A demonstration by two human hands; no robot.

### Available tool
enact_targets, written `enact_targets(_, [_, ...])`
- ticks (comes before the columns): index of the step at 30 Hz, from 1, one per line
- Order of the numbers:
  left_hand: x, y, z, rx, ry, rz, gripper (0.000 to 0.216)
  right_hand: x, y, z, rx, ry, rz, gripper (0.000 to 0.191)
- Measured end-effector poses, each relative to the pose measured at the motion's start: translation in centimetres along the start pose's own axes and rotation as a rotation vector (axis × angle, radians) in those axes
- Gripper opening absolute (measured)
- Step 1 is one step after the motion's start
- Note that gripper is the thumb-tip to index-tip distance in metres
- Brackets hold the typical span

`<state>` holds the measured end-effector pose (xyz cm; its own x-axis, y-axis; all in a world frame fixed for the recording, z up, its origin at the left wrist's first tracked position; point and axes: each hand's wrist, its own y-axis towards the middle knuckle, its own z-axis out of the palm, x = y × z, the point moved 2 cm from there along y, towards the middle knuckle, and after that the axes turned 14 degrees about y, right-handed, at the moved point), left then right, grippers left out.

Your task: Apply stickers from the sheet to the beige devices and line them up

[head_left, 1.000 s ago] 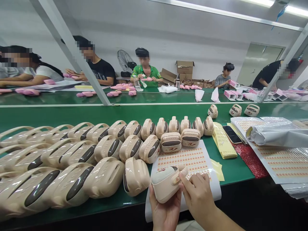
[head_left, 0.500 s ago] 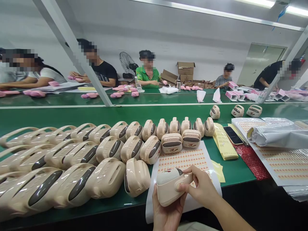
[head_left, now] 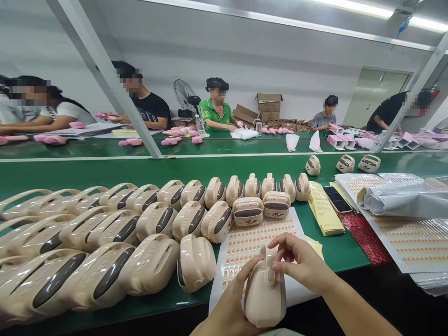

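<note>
**Beige shell held upright over the sticker sheet**

Beige plastic, front and centre: the handled shell (head_left: 265,291) stands on end at the near edge of the green bench (head_left: 217,165), its strap-like handle facing the camera. The left hand (head_left: 231,303) cups it from the side, fingers pressed together along the left flank, thumb hidden behind. The right hand (head_left: 301,263) comes in from the right with fingers curled, fingertips pinching the top of the handle.

Just beneath and behind lies the white sticker sheet (head_left: 259,235), rows of small orange labels across it. At its far edge two shells (head_left: 262,207) sit face-on, each showing a dark window and a label. To the left, a crowd of matching shells (head_left: 105,233) packs the bench in rows, touching one another, and a single row (head_left: 259,185) stands on end further back.

Right of the sheet: yellow backing strips (head_left: 324,207), a dark phone (head_left: 337,199), then more sticker sheets (head_left: 409,240) with a silvery bag (head_left: 402,200) lying on them. Three shells (head_left: 341,163) stand apart on the belt beyond.

On the far side, people (head_left: 217,109) work at pink items (head_left: 175,135). Open cardboard boxes (head_left: 269,105) sit behind them; what is inside cannot be seen. Small pink cartons (head_left: 338,139) stand open on the right, contents unclear.
</note>
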<state>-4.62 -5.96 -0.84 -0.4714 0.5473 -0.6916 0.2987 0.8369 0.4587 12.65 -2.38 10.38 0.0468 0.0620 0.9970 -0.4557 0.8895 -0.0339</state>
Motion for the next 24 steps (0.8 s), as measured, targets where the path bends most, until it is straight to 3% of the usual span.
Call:
enact_targets(4, [0.2,0.2,-0.2,-0.007,0.090,0.108,0.104,0.0,-0.2,0.7,0.032,-0.066,0.088,0.028])
enact_targets(13, [-0.6,0.2,-0.7,-0.008,0.155,0.114,0.101,0.7,-1.1,1.1,0.051,-0.250,-0.005,0.026])
enact_targets(16, [-0.7,0.3,-0.8,-0.006,0.163,0.144,0.099,0.5,-1.5,1.4,0.052,-0.464,-0.148,0.025])
enact_targets(21, [0.0,0.2,-0.6,-0.057,0.123,0.192,0.103,-0.2,-3.1,2.1,0.094,-0.915,-0.680,0.036])
enact_targets(24, [0.7,-0.2,-0.4,-0.029,0.091,0.128,0.108,-0.8,-3.7,1.9,0.091,-1.110,-0.697,0.051])
